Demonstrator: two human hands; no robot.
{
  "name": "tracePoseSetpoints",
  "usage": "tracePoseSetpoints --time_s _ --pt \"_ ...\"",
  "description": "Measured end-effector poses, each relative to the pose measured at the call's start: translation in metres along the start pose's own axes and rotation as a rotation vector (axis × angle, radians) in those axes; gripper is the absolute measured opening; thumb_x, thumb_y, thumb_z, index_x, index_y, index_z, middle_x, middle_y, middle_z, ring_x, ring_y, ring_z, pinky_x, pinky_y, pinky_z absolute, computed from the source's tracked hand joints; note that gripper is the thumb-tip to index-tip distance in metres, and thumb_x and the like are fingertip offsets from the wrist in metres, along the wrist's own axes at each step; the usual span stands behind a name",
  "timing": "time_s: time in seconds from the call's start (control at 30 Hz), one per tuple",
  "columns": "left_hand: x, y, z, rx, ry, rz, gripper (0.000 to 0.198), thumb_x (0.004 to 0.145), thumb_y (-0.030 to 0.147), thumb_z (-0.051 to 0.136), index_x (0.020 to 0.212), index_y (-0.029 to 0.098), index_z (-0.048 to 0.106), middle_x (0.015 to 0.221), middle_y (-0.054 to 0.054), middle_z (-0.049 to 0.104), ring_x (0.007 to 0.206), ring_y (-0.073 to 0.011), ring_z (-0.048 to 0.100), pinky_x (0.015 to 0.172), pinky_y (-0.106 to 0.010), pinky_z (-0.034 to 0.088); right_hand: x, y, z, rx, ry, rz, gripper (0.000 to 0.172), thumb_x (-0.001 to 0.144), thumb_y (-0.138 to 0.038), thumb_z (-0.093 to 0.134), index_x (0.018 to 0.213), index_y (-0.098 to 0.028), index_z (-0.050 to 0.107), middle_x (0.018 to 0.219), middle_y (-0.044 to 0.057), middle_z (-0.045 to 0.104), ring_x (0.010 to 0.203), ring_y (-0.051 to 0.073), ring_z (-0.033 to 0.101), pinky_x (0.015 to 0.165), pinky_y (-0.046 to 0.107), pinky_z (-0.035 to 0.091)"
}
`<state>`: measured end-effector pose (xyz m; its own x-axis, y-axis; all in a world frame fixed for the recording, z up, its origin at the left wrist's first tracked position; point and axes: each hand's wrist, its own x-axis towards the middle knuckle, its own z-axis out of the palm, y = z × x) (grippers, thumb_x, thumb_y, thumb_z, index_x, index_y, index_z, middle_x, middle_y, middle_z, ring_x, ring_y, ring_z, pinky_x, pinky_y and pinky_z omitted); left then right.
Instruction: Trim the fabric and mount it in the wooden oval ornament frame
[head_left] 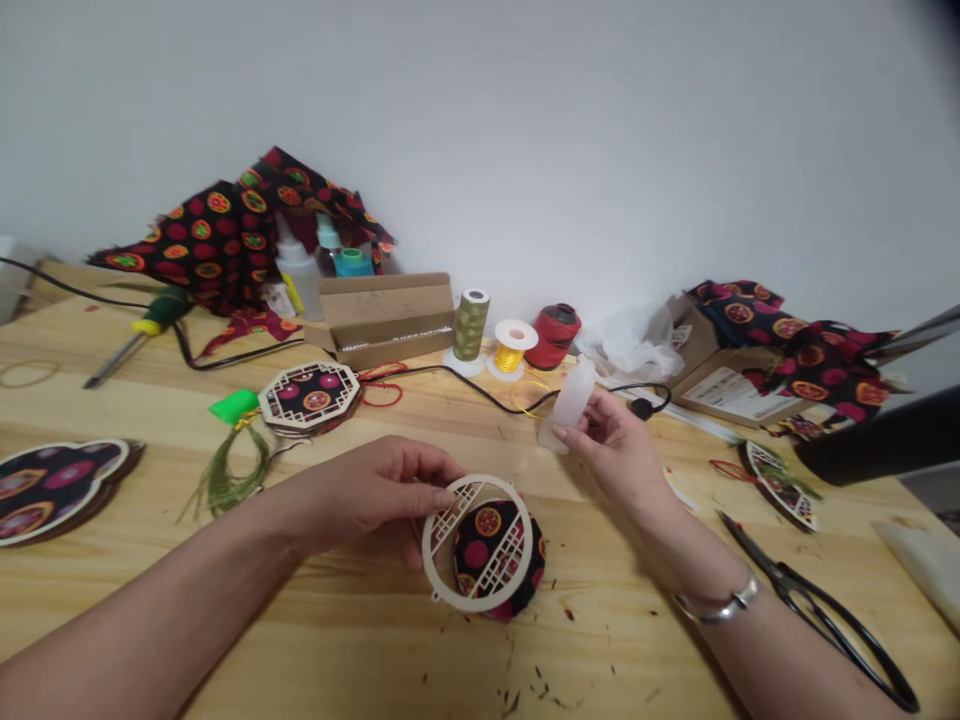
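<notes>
My left hand (409, 490) pinches the upper left rim of a round wooden lattice frame (526, 545), thumb on top. Under and behind the frame is a round piece covered in black patterned fabric (486, 522); it shows through the openings and sticks out at the right. Whether the two touch cannot be made out. My right hand (611, 440), with a silver bracelet at the wrist, has its thumb and fingers closed around a translucent white plastic bottle (571, 400). This bottle leans a little to the right, close to the tabletop.
Black-handled scissors (806, 590) lie at the right. Thread spools (471, 325), a cardboard box (390, 318) and a black cable (480, 385) are at the back. An octagonal ornament (311, 392), a green tassel (238, 465) and a screwdriver (139, 335) lie left; dark scraps dot the front.
</notes>
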<state>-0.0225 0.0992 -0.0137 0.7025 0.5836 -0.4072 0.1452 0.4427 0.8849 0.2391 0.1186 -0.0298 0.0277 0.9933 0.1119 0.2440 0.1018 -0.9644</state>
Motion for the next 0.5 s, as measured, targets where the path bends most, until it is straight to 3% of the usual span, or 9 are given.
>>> tracePoseSetpoints --time_s 0.2,0.5 --pt "0.0037 -0.0006 0.0009 -0.041 0.071 -0.017 0.021 0.069 0.029 0.078 0.077 0.017 0.062 0.066 0.004 0.068 0.054 -0.0097 0.061 0.046 -0.017 0.047 -0.0027 0.0016 -0.0052 -0.04 0.016 0.003 0.03 0.063 -0.026 0.065 0.091 -0.019 0.057 0.075 0.0 0.057 0.064 0.013 0.048 0.064 0.03 0.04" --pt "0.0053 -0.0009 0.0003 0.011 0.131 -0.043 0.02 0.068 0.029 0.078 0.076 0.016 0.066 0.06 0.003 0.069 0.048 -0.0085 0.059 0.041 -0.016 0.046 -0.0044 -0.0006 -0.0046 -0.108 0.037 0.034 0.033 0.062 -0.028 0.065 0.091 -0.018 0.054 0.072 -0.001 0.052 0.062 0.012 0.046 0.06 0.029 0.041"
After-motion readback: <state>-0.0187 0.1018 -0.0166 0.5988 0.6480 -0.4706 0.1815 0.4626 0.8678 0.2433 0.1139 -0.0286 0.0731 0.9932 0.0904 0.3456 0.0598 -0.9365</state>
